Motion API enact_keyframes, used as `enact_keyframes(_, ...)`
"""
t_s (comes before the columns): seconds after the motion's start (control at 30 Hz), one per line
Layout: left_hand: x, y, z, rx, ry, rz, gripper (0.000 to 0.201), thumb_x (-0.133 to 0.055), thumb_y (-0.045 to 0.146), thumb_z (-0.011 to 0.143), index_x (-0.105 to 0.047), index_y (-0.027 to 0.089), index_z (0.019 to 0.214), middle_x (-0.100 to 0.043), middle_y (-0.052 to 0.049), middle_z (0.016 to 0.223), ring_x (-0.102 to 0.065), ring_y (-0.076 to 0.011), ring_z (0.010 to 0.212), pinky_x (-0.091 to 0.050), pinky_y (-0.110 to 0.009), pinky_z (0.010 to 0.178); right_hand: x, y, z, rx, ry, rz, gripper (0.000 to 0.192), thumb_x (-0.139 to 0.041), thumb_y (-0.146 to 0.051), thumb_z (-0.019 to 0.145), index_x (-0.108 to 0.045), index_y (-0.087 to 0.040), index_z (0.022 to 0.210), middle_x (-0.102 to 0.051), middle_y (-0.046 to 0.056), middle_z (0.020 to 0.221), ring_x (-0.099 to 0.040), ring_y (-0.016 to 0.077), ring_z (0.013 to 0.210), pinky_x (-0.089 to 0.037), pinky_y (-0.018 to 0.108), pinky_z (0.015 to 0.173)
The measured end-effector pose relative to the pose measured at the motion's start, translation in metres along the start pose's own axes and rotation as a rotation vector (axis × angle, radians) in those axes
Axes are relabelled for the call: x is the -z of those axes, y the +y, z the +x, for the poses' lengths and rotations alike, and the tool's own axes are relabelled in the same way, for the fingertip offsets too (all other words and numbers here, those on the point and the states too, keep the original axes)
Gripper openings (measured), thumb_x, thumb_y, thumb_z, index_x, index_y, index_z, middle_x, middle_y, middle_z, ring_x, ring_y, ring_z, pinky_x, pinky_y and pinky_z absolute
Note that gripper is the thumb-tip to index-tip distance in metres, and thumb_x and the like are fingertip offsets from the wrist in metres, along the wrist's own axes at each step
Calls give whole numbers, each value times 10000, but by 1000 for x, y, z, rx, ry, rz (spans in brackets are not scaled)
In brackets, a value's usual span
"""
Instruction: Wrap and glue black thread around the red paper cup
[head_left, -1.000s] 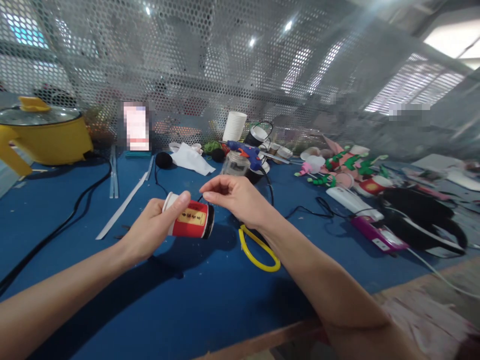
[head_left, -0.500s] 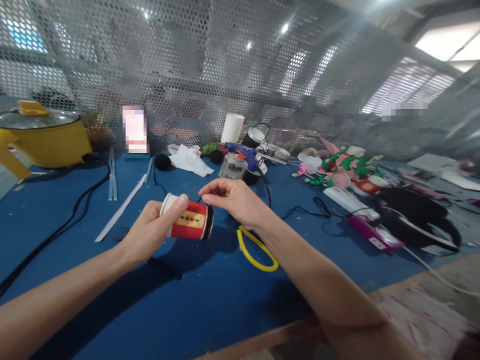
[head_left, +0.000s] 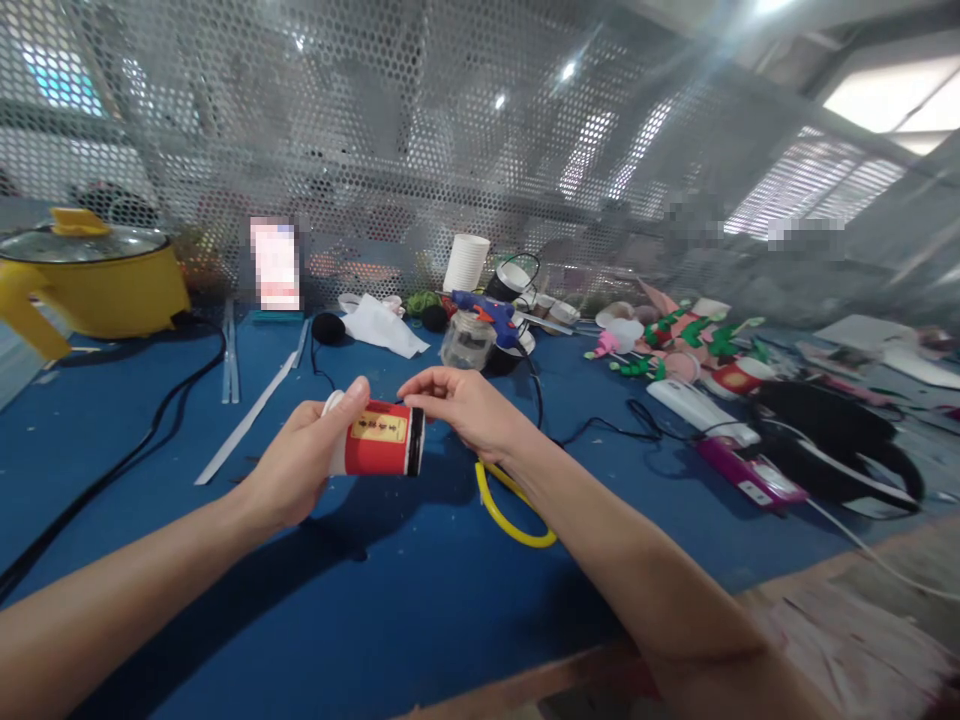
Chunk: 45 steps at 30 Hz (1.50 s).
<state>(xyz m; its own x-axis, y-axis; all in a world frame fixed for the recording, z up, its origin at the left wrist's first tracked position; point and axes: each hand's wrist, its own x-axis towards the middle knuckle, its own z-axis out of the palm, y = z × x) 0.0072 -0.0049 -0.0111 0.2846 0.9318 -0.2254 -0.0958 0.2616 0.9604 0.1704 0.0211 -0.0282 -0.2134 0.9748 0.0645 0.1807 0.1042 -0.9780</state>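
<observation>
My left hand (head_left: 304,450) is wrapped around a paper cup (head_left: 375,460) lying on its side in the air, its white rim toward the palm. The cup has a red band with a gold label, and black yarn (head_left: 414,441) circles its base end. My right hand (head_left: 465,405) is closed in a pinch at the far side of that base, on a dark strand of yarn that shows only briefly by the fingertips. Beyond the cup a black yarn ball (head_left: 328,329) rests on the blue table (head_left: 420,610), its loose strand trailing toward the cup.
A glue gun (head_left: 484,312) lies across a glass jar (head_left: 466,345). The yellow tube loop (head_left: 517,527) sits under my right wrist. A yellow pot (head_left: 97,290) stands left, with white strips (head_left: 247,420) nearby. On the right are a purple power strip (head_left: 750,478) and craft flowers (head_left: 675,345).
The cup has turned in my left hand, its label shifting upward, and its base end now points more level to the right. Both hands stay almost in place.
</observation>
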Motion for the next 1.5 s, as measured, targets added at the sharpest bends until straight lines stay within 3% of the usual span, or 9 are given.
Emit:
enact_keyframes(0.13, 1, 2, 5, 34, 55, -94, 354, -569, 503, 647, -581, 150, 630, -563, 15, 492, -479, -76, 416, -342, -173, 404, 1, 0, 2, -7, 19, -136, 103, -499, -167, 722, -571, -142, 791, -563, -3, 687, -482, 77, 576, -381, 226, 570)
enact_keyframes(0.27, 2, 6, 6, 12, 87, -192, 311, -569, 459, 671, -551, 151, 631, -575, 6, 509, -506, -96, 432, -388, -200, 440, 7, -9, -2, 124, 134, -424, 157, -481, -260, 761, -566, -129, 777, -580, 32, 727, -513, 118, 655, -391, 263, 628)
enact_keyframes(0.43, 3, 4, 9, 8, 134, -195, 304, -584, 447, 661, -568, 146, 703, -613, 1, 551, -530, -104, 453, -391, -203, 454, 5, -24, -21, 173, -40, -416, 217, -503, -356, 749, -562, -147, 752, -581, 15, 694, -521, 115, 637, -405, 242, 586)
enact_keyframes(0.63, 8, -4, 16, -15, 144, -132, 348, -557, 499, 657, -571, 152, 662, -615, -3, 540, -532, -116, 446, -374, -217, 455, -5, -25, -26, 172, 3, -465, 126, -553, -291, 707, -544, -166, 724, -583, -5, 681, -510, 99, 607, -398, 233, 572)
enact_keyframes(1.03, 3, 0, 4, -107, 96, -24, 305, -530, 394, 719, -597, 145, 557, -497, 33, 397, -453, -93, 411, -363, -194, 468, 2, -14, -15, -52, -179, 123, 197, -489, -311, 768, -484, -151, 652, -530, -16, 590, -483, 74, 543, -369, 216, 537)
enact_keyframes(1.17, 4, 2, 1, -101, -60, 28, 282, -539, 386, 724, -649, 134, 661, -605, -6, 527, -528, -111, 525, -391, -186, 520, 3, -10, -25, 54, -107, 115, 175, -492, -303, 770, -482, -153, 680, -507, -24, 607, -466, 77, 578, -373, 225, 583)
enact_keyframes(1.27, 5, 9, 1, -19, -144, -22, 216, -579, 323, 710, -663, 126, 738, -655, -40, 643, -570, -125, 626, -425, -191, 609, 3, -11, -37, 198, -41, -55, 164, -456, -282, 797, -456, -166, 680, -461, -33, 619, -426, 77, 583, -357, 218, 578)
enact_keyframes(1.4, 7, 16, 4, 111, -176, -61, 267, -577, 384, 693, -662, 131, 699, -658, -63, 677, -574, -136, 591, -442, -215, 563, 2, -13, -47, 395, -25, -329, 136, -443, -236, 806, -452, -178, 683, -446, -26, 656, -410, 88, 614, -344, 221, 596)
enact_keyframes(1.5, 7, 14, 5, 76, -142, 19, 238, -612, 371, 664, -651, 136, 667, -638, -40, 606, -546, -112, 522, -410, -191, 493, 3, -14, -48, 396, 2, -406, 157, -448, -256, 809, -478, -175, 678, -494, -8, 670, -451, 101, 637, -362, 230, 613)
